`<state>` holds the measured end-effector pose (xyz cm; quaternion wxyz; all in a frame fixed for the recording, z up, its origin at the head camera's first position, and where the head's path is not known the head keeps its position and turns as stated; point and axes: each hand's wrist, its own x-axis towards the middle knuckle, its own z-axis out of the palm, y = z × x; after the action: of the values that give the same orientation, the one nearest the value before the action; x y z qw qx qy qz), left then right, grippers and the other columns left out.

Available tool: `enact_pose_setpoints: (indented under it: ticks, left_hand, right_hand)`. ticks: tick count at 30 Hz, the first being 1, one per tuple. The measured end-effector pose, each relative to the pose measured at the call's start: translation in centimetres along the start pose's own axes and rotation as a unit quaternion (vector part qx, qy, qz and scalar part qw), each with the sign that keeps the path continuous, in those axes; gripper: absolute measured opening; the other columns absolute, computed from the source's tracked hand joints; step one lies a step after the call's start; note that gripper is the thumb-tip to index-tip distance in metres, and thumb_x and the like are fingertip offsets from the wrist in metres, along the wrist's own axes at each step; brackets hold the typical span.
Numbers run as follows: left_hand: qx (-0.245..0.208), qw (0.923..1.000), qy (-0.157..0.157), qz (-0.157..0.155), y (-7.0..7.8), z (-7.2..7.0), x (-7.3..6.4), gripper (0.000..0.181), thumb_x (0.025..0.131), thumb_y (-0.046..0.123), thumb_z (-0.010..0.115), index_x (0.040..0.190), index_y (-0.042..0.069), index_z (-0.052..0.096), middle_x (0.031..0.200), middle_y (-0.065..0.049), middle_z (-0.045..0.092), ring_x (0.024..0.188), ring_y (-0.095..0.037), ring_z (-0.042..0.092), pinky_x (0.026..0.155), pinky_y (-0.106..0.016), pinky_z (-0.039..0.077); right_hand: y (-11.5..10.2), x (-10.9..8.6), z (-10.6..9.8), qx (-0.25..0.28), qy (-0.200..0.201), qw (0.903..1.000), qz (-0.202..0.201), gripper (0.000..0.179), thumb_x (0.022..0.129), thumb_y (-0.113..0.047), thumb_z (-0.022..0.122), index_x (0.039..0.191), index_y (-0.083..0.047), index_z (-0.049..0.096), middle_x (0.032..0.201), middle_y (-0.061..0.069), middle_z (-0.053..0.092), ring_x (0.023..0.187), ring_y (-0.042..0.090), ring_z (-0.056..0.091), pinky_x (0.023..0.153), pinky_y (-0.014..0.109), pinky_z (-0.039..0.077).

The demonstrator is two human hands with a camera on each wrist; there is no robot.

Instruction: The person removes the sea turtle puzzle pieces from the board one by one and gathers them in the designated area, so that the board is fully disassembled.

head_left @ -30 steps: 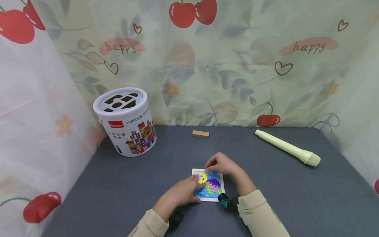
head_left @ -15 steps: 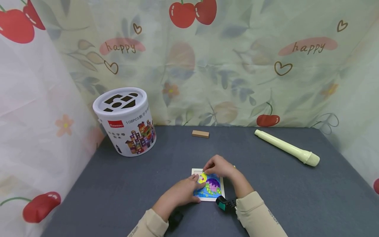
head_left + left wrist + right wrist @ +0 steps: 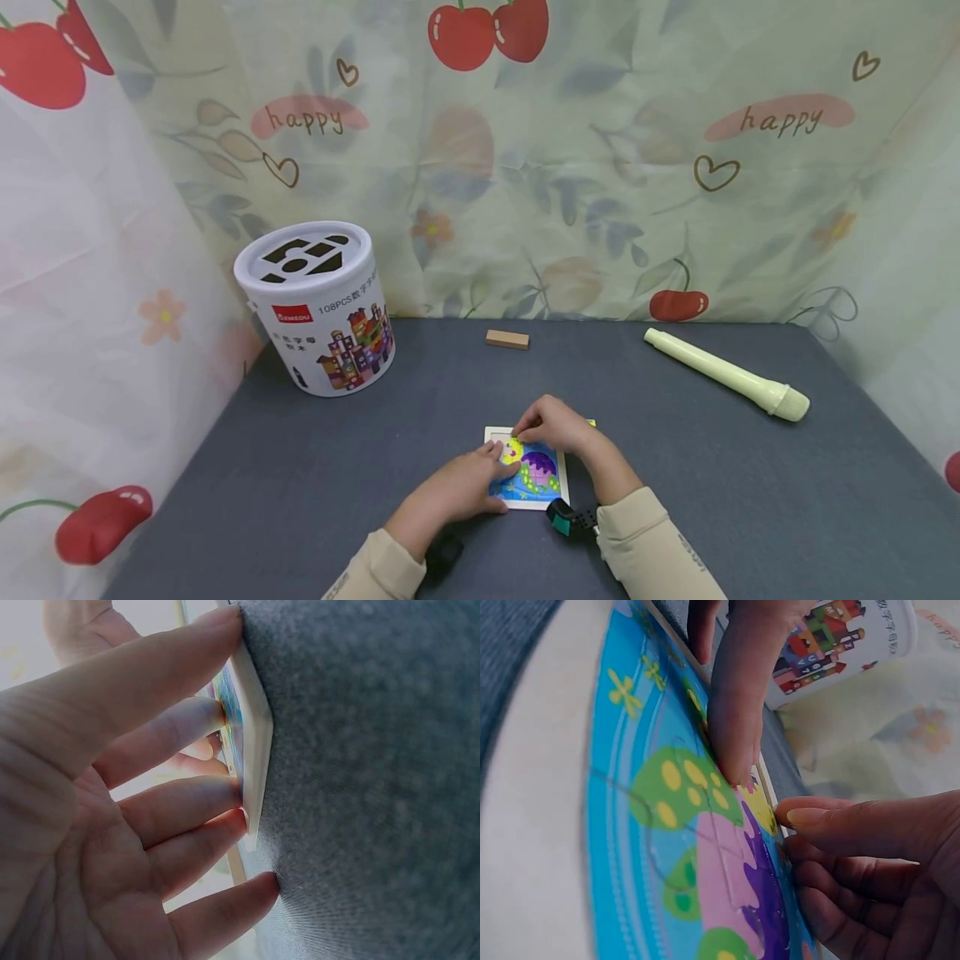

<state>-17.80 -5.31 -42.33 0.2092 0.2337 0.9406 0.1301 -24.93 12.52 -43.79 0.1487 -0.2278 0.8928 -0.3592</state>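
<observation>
A small jigsaw puzzle [image 3: 541, 477] in a pale wooden frame lies on the dark table; its picture has blue, purple, green and yellow parts. My left hand [image 3: 471, 485] rests across the puzzle's left side, fingers fairly straight. In the left wrist view, the thumb touches the frame's edge [image 3: 258, 727] and other fingertips press on the picture. My right hand [image 3: 553, 423] bends over the top edge, thumb and fingers pinching at a puzzle piece there. That piece is mostly hidden by the fingers. In the right wrist view, the thumb [image 3: 814, 815] meets the picture beside a yellow part [image 3: 757, 806].
A white block bucket [image 3: 318, 312] stands at the back left. Behind the puzzle lies a small wooden block [image 3: 507, 339], and at the right a pale yellow toy microphone [image 3: 723, 372]. A small yellow thing [image 3: 592, 422] peeks out behind the right wrist. A patterned curtain surrounds the table.
My right hand has shifted slightly left and toward me along the puzzle's top edge, uncovering the yellow thing behind its wrist. The left hand has stayed in place.
</observation>
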Motion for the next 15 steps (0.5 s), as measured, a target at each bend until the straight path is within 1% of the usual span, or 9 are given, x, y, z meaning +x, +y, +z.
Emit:
enact_pose_setpoints:
  ticks: [5, 10, 15]
  left_hand:
    - [-0.002, 1.0000, -0.002, -0.001, 0.03, -0.02, -0.07, 0.057, 0.081, 0.036, 0.070, 0.134, 0.029, 0.051, 0.150, -0.008, 0.035, 0.139, -0.025, 0.033, 0.105, -0.046, 0.038]
    - [0.002, 1.0000, 0.004, 0.004, 0.07, 0.04, -0.15, 0.056, 0.081, 0.036, 0.070, 0.134, 0.028, 0.051, 0.149, -0.009, 0.035, 0.138, -0.026, 0.033, 0.105, -0.046, 0.038]
    - [0.004, 1.0000, 0.007, 0.006, 0.02, 0.02, -0.12, 0.057, 0.081, 0.036, 0.070, 0.134, 0.028, 0.051, 0.149, -0.009, 0.035, 0.138, -0.026, 0.033, 0.105, -0.046, 0.038]
  right_hand:
    - [-0.19, 0.00, 0.13, 0.008, 0.009, 0.9999, 0.008, 0.009, 0.084, -0.004, 0.065, 0.087, -0.001, 0.073, 0.082, 0.008, 0.071, 0.069, 0.008, 0.055, 0.063, 0.022, 0.047]
    - [-0.48, 0.00, 0.27, 0.008, 0.012, 0.9998, 0.012, 0.007, 0.083, -0.002, 0.065, 0.085, 0.000, 0.071, 0.076, 0.006, 0.067, 0.066, 0.008, 0.053, 0.062, 0.022, 0.046]
    - [-0.78, 0.00, 0.37, 0.002, 0.014, 0.9992, 0.037, 0.006, 0.083, -0.004, 0.066, 0.079, -0.002, 0.070, 0.072, 0.002, 0.065, 0.064, 0.009, 0.052, 0.061, 0.022, 0.045]
